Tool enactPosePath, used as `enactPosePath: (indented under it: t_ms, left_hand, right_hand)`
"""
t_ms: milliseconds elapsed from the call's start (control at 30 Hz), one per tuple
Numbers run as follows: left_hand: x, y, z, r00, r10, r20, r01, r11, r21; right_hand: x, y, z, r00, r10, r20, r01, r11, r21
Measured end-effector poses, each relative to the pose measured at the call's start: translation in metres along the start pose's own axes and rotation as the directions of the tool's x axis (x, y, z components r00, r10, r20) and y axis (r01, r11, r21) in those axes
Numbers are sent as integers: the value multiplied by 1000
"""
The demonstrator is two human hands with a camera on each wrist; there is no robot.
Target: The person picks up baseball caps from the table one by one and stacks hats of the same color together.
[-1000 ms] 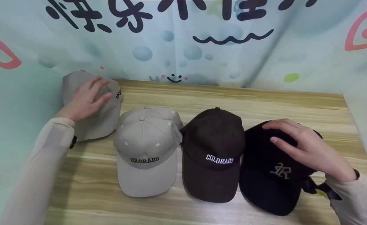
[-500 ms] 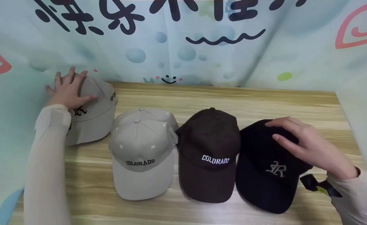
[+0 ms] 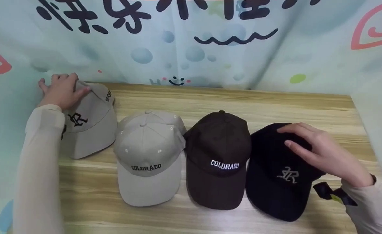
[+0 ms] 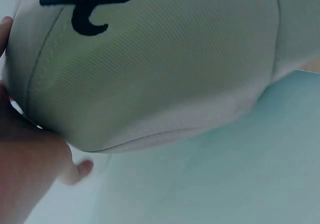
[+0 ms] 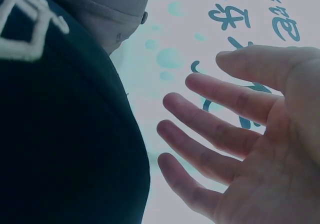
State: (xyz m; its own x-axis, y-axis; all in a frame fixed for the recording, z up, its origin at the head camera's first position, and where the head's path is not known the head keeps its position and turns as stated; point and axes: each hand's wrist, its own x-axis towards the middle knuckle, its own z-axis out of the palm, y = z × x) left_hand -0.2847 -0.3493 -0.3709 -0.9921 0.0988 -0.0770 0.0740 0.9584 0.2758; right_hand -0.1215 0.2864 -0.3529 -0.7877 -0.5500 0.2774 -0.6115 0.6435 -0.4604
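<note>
A grey baseball cap (image 3: 91, 130) with a black letter sits at the back left. My left hand (image 3: 61, 91) grips its crown from above, thumb on the front and fingers over the top; the cloth is dented beside the thumb. In the left wrist view, that cap (image 4: 165, 69) fills the upper part, with the left hand (image 4: 35, 159) at its edge. My right hand (image 3: 327, 152) is at the right side of a black cap (image 3: 279, 188). In the right wrist view, the right hand (image 5: 250, 129) has its fingers spread apart from the black cap (image 5: 75, 134).
Two light grey caps, one tucked behind the other, include the front COLORADO cap (image 3: 148, 172). A dark brown COLORADO cap (image 3: 218, 162) stands between it and the black cap in a row. Printed cloth (image 3: 178, 42) closes the back and sides of the wooden table (image 3: 243, 97).
My left hand has shifted left over the grey cap and taken hold of its crown. The cap has turned and slid slightly left and toward me. The right hand has stayed by the black cap.
</note>
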Motion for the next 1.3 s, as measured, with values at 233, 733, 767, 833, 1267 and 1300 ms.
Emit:
enactPosePath:
  t_ms: [233,733,767,833,1267,1300]
  left_hand:
    - [-8,10,-23,998,57,-31,-59,996,-65]
    - [-32,17,-58,987,134,93,-126,988,-84]
    - [-36,18,-60,984,145,100,-136,986,-98]
    - [-41,21,-62,980,168,108,-156,982,-110]
    - [-69,32,-83,966,206,-154,-223,970,-101]
    - [-70,32,-84,962,218,-167,-235,968,-89]
  right_hand:
    - [2,-1,0,1000,-11,16,11,1000,11]
    - [1,-1,0,1000,-23,20,23,1000,10]
    - [1,-1,0,1000,-21,22,21,1000,13]
    - [1,-1,0,1000,-19,23,18,1000,15]
    - [2,-2,2,1000,-8,24,7,999,37]
    - [2,-2,2,1000,-9,26,8,999,35]
